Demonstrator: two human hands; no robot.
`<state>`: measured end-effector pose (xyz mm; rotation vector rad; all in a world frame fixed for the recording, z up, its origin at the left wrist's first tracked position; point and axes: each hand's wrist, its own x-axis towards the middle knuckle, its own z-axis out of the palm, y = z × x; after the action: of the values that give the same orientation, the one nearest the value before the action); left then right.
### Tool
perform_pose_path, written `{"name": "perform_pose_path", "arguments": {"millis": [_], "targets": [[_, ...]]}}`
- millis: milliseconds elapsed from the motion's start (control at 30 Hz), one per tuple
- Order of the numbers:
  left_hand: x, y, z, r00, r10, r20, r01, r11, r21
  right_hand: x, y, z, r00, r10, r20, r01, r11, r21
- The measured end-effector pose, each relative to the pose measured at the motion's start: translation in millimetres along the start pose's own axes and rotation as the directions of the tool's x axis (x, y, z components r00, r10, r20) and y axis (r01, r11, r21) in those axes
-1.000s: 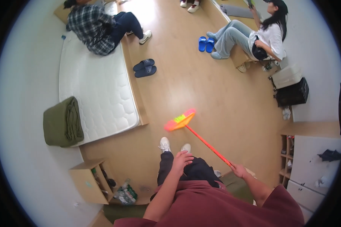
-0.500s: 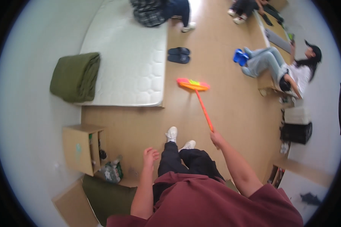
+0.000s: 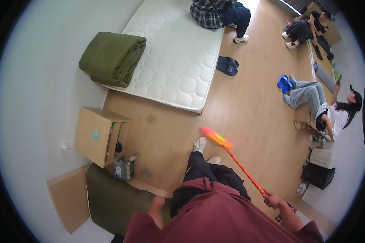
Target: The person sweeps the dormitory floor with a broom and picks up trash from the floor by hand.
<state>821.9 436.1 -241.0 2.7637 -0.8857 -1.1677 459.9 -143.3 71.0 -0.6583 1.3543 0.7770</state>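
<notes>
My right hand [image 3: 272,199] is wrapped round the red-orange handle of a broom [image 3: 244,168], low at the right. The broom's head, orange with pink and yellow-green bristles, is near the floor just beyond my white shoes [image 3: 199,144]; whether it touches cannot be told. Apart from the broom, my left hand [image 3: 158,202] hangs beside my body, over the dark green bedding [image 3: 117,198]. Motion smears its fingers, and nothing shows in it.
Ahead stands a bed with a white mattress [image 3: 178,77] and a folded green quilt [image 3: 113,58]. Dark slippers [image 3: 227,66] lie beside it. A wooden cabinet [image 3: 95,135] and plastic bag [image 3: 123,168] are left. People sit on beds; blue slippers [image 3: 285,83] and boxes [image 3: 318,174] are right.
My right hand has drawn back toward me and to the right, bringing the broom head close to my feet. My left hand has dropped back beside my body. The view has turned left.
</notes>
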Motion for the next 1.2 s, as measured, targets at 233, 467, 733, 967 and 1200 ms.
{"name": "perform_pose_path", "arguments": {"millis": [233, 467, 733, 967, 1200], "targets": [[26.1, 89.2, -2.0, 0.754, -0.272, 0.598, 0.657, 0.347, -0.669, 27.0, -145.6, 80.6, 0.909, -0.414, 0.047, 0.326, 0.637, -0.699], [-38.5, -28.6, 40.6, 0.859, 0.193, 0.475, -0.416, 0.805, 0.424, 143.8, -243.5, 232.4, 0.779, -0.616, 0.119, 0.318, 0.224, -0.921], [-110.2, -10.7, -42.7, 0.940, -0.028, 0.339, -0.088, 0.942, 0.323, 167.2, -161.3, 188.4, 0.689, -0.705, -0.169, 0.210, 0.417, -0.884], [-75.1, -0.8, -123.4, 0.869, 0.225, 0.440, -0.451, 0.725, 0.521, 147.7, 130.6, 22.0, 0.700, -0.524, -0.485, 0.077, 0.731, -0.678], [72.8, 161.6, -165.9, 0.997, 0.018, 0.071, -0.026, 0.992, 0.124, 75.7, 411.4, -75.3, 0.678, -0.043, -0.733, -0.388, 0.827, -0.407]]}}
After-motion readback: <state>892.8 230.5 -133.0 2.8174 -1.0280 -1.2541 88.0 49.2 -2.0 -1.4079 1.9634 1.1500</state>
